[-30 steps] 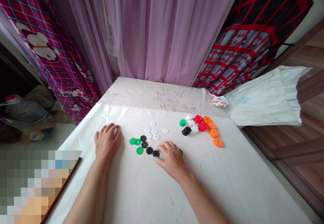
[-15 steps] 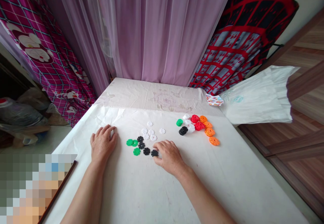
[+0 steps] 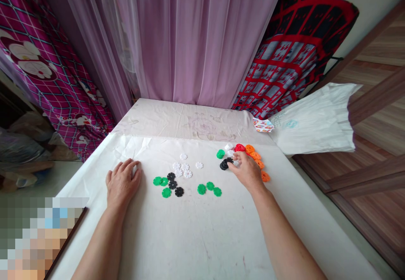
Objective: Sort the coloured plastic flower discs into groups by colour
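Observation:
My left hand (image 3: 123, 183) lies palm down on the white-covered table, fingers stretched, holding nothing. Over on the right, my right hand (image 3: 248, 171) pinches a black snowflake disc (image 3: 230, 160) at the small black stack (image 3: 224, 165). Its knuckles partly hide the red discs (image 3: 239, 147) and white discs (image 3: 228, 147) behind. A green stack (image 3: 220, 154) stands just left of these, and orange discs (image 3: 249, 149) form a row to the right. Between my hands are loose black discs (image 3: 179, 192), green discs (image 3: 166, 192), white discs (image 3: 185, 167) and more green ones (image 3: 201, 189).
The table cover (image 3: 190, 238) has a floral strip (image 3: 202, 124) along its far side. A white plastic bag (image 3: 316, 119) hangs at the right edge beside a small patterned paper box (image 3: 263, 125). Purple curtains (image 3: 202, 39) hang behind. A pixelated patch (image 3: 38, 242) covers the lower left.
My right hand has moved from the loose black discs rightward and away to the black stack, bringing one disc. Green discs it covered now show. The view shifted slightly; my left hand stayed put.

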Tool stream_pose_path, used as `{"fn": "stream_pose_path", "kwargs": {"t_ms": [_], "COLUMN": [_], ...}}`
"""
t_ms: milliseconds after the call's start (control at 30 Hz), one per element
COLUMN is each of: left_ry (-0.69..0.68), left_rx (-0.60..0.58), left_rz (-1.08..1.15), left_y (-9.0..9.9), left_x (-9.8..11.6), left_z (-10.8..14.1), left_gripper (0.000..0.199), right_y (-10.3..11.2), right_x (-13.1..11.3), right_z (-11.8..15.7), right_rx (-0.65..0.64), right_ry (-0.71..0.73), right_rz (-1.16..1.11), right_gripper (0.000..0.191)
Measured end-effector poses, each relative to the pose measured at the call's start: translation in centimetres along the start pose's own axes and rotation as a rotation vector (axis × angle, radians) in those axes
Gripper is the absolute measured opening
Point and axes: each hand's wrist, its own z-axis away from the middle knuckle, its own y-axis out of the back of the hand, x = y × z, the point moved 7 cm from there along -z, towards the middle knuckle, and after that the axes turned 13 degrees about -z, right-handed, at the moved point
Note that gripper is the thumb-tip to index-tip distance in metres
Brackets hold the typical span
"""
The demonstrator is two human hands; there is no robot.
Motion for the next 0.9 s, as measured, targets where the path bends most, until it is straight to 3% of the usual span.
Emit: {"fn": "stream_pose_path", "kwargs": {"t_ms": [300,400,500,567,733,900], "left_ry": [-0.004,-0.006,0.003,0.007,0.024,0.032], "left_rx": [-0.001,-0.002,0.002,0.003,-0.019,-0.02], "left_rz": [-0.009,-0.01,-0.006,-0.002,-0.001,0.022], "left_y": [0.0,0.0,0.2,0.3,0.6,0.7], "left_x": [0.0,0.1,0.2,0.3,0.4,0.5], "left_z": [0.0,0.0,0.1,0.1,0.2,0.2], "left_gripper": [0.043,0.044,0.043,0.043,0.042,0.042], "right_y": [-0.6,-0.1,-0.3,-1.4,-7.4,-10.2], "right_x": [0.0,-0.4,-2.6,-5.3,-12.1,-14.5], "right_z": [0.1,0.4,1.9,3.5,8.3,9.7], "right_rx": [-0.049,-0.027,0.005,-0.016,-0.396,-0.539], "right_ry": [-0.008,0.027,0.136,0.237,0.332,0.284], "right_rz": [0.015,0.0,-0.014,-0.048,-0.099,0.037], "right_gripper": [0.032,0.024,0.012,0.016,0.011,0.019]}}
